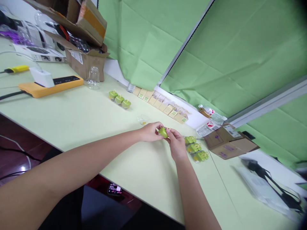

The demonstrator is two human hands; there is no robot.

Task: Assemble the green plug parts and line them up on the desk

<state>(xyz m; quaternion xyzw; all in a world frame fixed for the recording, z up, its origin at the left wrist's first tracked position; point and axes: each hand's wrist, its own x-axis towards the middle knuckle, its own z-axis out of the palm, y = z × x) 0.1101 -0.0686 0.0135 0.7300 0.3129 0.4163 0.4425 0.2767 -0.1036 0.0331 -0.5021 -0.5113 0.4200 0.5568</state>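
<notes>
Over the middle of the table (pixel 134 143), my left hand (pixel 151 131) and my right hand (pixel 177 143) hold one small, shiny green rounded piece (pixel 163 132) between their fingertips. A pale yellowish bit shows at its top, by my right fingers; its exact kind I cannot make out. Just beyond my left hand lies a small clear plastic cup or cover (pixel 143 120) with a yellow spot. Beside my right hand stands a row of similar green pieces with yellow loops (pixel 194 148) in clear holders. Farther left is another row of three green pieces (pixel 119 99).
Small beige boxes (pixel 163 103) line the wall. An orange power strip (pixel 52 88), a clear plastic bottle-like piece (pixel 93 78) and an open carton (pixel 86 62) stand left. At right are plastic bottles (pixel 211 123), a cardboard box (pixel 227 140) and a plastic bag with black straps (pixel 263 188).
</notes>
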